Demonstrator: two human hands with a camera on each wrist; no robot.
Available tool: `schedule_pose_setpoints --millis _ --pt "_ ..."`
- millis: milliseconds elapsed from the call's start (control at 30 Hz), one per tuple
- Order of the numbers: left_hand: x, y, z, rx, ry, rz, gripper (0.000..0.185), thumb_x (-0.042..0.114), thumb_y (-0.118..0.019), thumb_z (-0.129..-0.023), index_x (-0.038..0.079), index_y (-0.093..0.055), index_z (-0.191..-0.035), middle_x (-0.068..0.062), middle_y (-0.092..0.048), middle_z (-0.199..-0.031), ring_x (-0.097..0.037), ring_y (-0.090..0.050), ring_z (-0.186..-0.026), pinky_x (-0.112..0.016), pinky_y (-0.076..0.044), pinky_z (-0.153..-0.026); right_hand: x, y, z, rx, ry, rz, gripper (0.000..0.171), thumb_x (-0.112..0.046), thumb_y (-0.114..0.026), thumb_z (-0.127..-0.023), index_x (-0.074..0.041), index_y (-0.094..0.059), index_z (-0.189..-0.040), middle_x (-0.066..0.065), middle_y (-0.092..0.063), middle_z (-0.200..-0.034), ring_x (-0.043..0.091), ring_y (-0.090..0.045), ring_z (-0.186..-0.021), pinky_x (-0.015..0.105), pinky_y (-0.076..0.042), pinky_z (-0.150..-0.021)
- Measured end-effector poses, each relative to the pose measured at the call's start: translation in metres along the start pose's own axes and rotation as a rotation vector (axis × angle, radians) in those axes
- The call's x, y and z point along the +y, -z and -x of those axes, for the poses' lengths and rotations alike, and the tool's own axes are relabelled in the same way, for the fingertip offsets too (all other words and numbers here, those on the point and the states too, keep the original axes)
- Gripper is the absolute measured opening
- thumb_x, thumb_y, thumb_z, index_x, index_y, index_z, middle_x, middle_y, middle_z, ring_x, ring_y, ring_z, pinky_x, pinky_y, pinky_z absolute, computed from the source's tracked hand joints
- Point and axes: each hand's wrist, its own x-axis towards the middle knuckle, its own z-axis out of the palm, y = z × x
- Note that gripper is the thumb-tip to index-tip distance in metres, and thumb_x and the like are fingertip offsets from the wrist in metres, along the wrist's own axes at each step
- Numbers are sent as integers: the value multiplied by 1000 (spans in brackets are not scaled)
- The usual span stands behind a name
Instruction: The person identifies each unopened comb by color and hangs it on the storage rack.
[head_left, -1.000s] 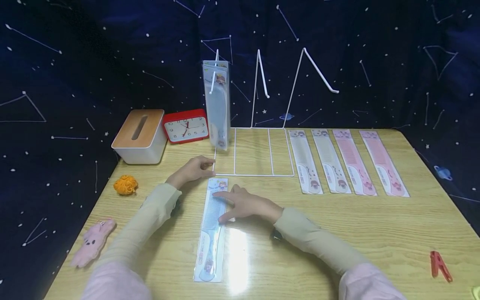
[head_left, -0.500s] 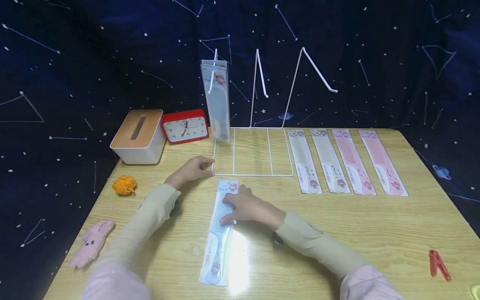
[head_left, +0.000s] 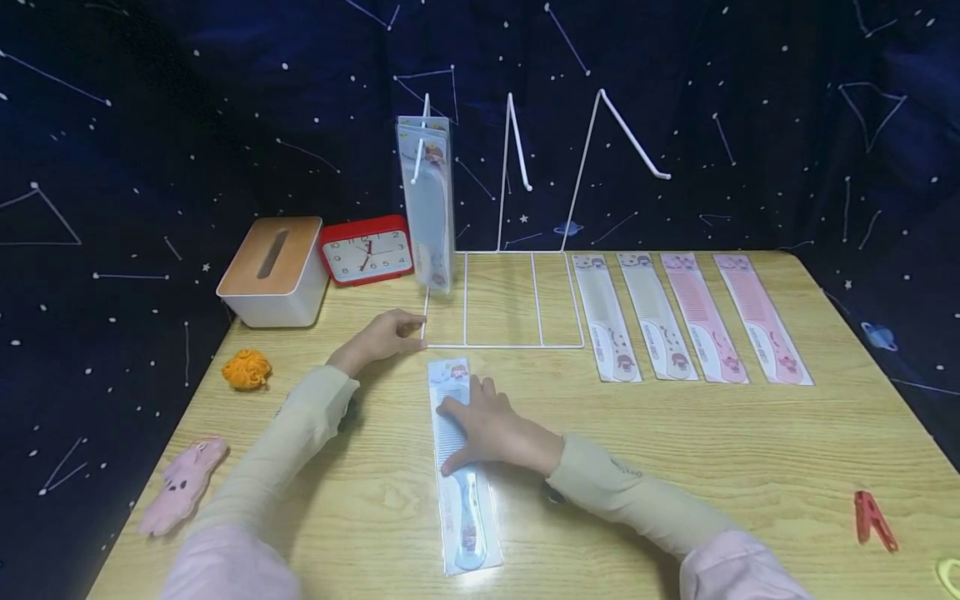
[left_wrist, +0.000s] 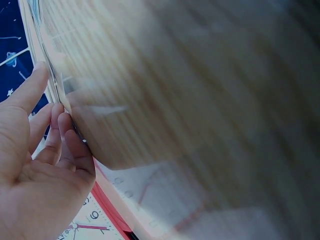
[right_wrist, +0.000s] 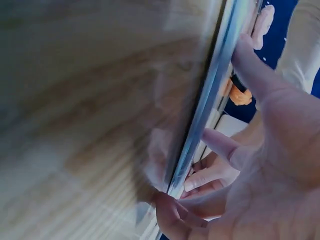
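Note:
My left hand [head_left: 380, 338] holds the front left corner of a white wire display rack [head_left: 502, 347], thumb and fingertips at the wire. A blue packaged comb [head_left: 452, 500] lies on the table in front of the rack. Across it rests my right hand [head_left: 491, 427], thumb and index finger spread on the package, the other fingers by its right edge. In the right wrist view the package shows edge-on against the fingertips of the right hand [right_wrist: 270, 165]. Several blue packaged combs [head_left: 430, 208] hang from the rack's left hook; the other two hooks carry nothing.
To the right of the rack lie two pale packaged combs [head_left: 609, 325] and two pink packaged combs [head_left: 765, 325]. A tissue box [head_left: 273, 283], a red clock [head_left: 367, 250], orange yarn [head_left: 246, 369] and a pink plush [head_left: 183, 487] are at left. A red clothespin [head_left: 873, 521] lies at right.
My right hand has slid the blue packaged comb to the right and turned it, its lower end swinging rightward. The hanging combs sway slightly. My left hand stays at the rack corner.

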Motion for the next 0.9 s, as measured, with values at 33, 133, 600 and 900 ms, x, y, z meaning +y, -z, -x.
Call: schedule_pose_setpoints --millis 33,133,600,900 --pt "0 0 0 -1 -2 1 54 16 -69 -87 -3 -51 -134 -23 -53 -130 -33 -51 -114 -45 -42 -100 1 1 1 -10 1 -15 81 -52 -81 -65 -20 -51 -133 31 -29 -142 32 -36 -109 43 -46 -83" --pt "0 1 -1 -3 -6 -12 54 17 -69 -87 -2 -51 -134 -23 -54 -128 -31 -51 -109 -45 -42 -99 6 4 3 -36 -11 -84 83 -39 -85 -65 -18 -49 -136 30 -23 -147 37 -35 -115 49 -50 -84" --pt "-4 -1 -3 -4 16 -13 55 18 -70 -86 -1 -51 -135 -23 -54 -129 -35 -51 -116 -46 -41 -102 30 10 14 -4 22 -402 84 -9 -77 -75 -6 -33 -146 25 -46 -135 26 -57 -100 38 -54 -80" --pt "-6 -1 -4 1 -19 24 54 15 -70 -86 -5 -51 -132 -24 -54 -129 -36 -52 -120 -44 -40 -104 28 50 34 228 123 -520 79 -8 -72 -82 -12 -28 -148 18 -41 -144 34 -55 -112 42 -53 -87"
